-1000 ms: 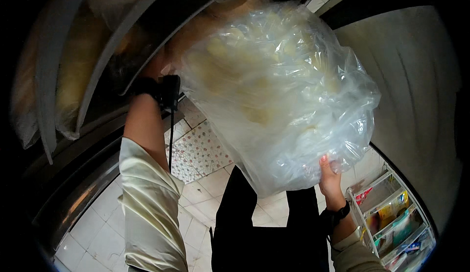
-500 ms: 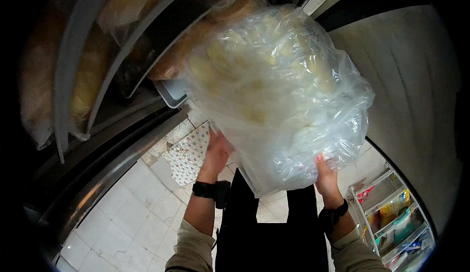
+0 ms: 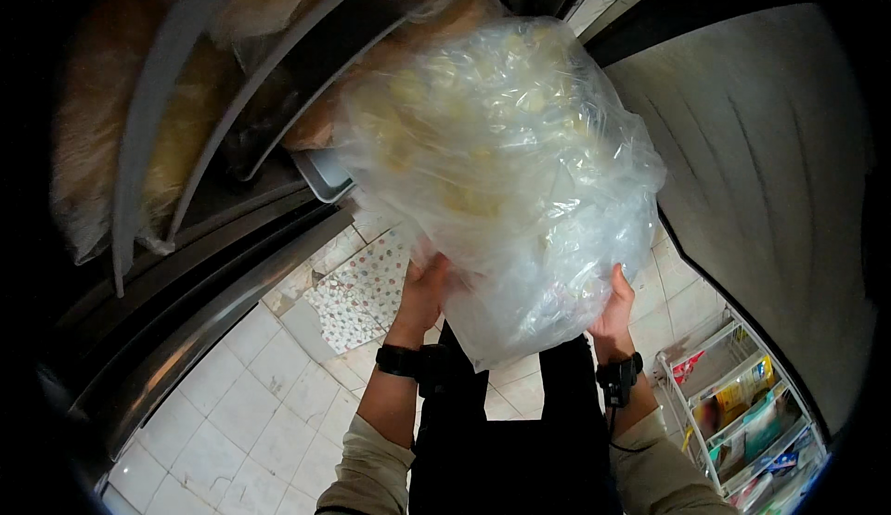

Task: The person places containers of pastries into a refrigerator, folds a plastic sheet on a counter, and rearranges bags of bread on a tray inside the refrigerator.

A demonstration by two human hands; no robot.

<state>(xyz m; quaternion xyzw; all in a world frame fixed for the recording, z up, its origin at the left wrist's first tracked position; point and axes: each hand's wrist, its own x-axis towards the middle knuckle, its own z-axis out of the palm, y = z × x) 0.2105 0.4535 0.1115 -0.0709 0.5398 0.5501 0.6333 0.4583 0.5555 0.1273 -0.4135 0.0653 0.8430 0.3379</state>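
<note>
A big clear plastic bag (image 3: 520,190) with pale yellow pieces inside fills the middle of the view. The pieces are blurred, and I cannot tell what they are. My left hand (image 3: 427,290) grips the bag's lower left side, its fingers partly hidden by the plastic. At the lower right, my right hand (image 3: 613,309) holds the bag with the thumb up along its side and the other fingers mostly hidden. The far end of the bag lies against orange-brown bagged goods (image 3: 320,123) at the shelves.
Dark curved shelves (image 3: 139,135) on the left carry bags of yellow and orange goods. A grey tray (image 3: 325,177) juts out below them. An open door panel (image 3: 752,162) stands at right, above a white wire rack (image 3: 756,413) of packets. A speckled slab (image 3: 357,292) lies on the tiled floor.
The bag's near right side has shifted left and sagged inward. My right hand has moved slightly up, and my left hand a little to the right. Both still hold the bag.
</note>
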